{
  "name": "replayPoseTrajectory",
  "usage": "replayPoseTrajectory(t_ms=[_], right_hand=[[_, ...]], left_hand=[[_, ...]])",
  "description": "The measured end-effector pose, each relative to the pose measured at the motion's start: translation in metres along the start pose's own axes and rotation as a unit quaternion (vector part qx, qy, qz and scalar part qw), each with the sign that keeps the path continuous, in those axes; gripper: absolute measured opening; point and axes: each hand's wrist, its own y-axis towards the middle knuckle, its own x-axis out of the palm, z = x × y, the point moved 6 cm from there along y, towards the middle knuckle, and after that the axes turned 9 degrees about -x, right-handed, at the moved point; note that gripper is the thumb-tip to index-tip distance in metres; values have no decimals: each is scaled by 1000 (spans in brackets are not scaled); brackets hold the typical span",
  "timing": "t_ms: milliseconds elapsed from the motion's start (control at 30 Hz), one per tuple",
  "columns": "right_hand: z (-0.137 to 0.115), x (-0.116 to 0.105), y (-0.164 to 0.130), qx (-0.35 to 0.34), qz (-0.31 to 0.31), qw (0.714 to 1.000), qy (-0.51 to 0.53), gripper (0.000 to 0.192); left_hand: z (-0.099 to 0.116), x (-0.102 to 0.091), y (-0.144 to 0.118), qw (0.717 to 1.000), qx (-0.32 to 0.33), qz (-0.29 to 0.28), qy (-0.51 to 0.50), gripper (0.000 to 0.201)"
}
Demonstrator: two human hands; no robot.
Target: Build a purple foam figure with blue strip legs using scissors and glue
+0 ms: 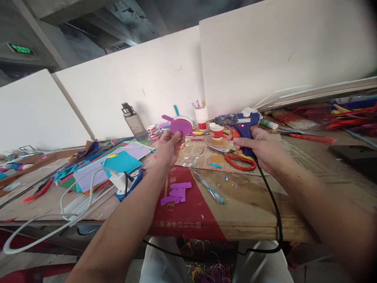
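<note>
Right hand [260, 151] wrapped tight round the handle of the blue glue gun [243, 124]. Barrel lying level, long axis 3 to 9 o'clock, nozzle aimed at 9, body rising at 11 o'clock from the fist. Left hand [168, 147] pinching the purple paper disc [180, 126] from below, held at 1 o'clock off the fingers, face toward the camera, strips sticking out. Red scissors [235, 159] flat on the cardboard [200, 157] between both hands.
</note>
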Motion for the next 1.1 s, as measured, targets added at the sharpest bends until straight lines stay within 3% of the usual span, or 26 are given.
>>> replayPoseTrajectory(t_ms=[133, 267, 433, 700, 933, 1100], right_hand=[[-2, 0, 1, -19, 7, 1000, -5, 31], [0, 0, 2, -13, 4, 1000, -14, 29], [-1, 0, 3, -15, 3, 1000, -12, 32], [2, -1, 3, -13, -2, 1000, -18, 29], [1, -1, 3, -13, -1, 1000, -18, 28], [-2, 3, -1, -10, -28, 1000, -10, 31]], left_hand=[[5, 8, -7, 983, 97, -45, 152, 27], [4, 20, -15, 957, 135, -96, 238, 26], [-2, 18, -16, 976, 77, -49, 198, 23], [-10, 21, -19, 992, -26, -24, 119, 26], [-11, 18, -14, 988, 2, -45, 148, 23], [-13, 10, -7, 993, -10, -58, 102, 25]])
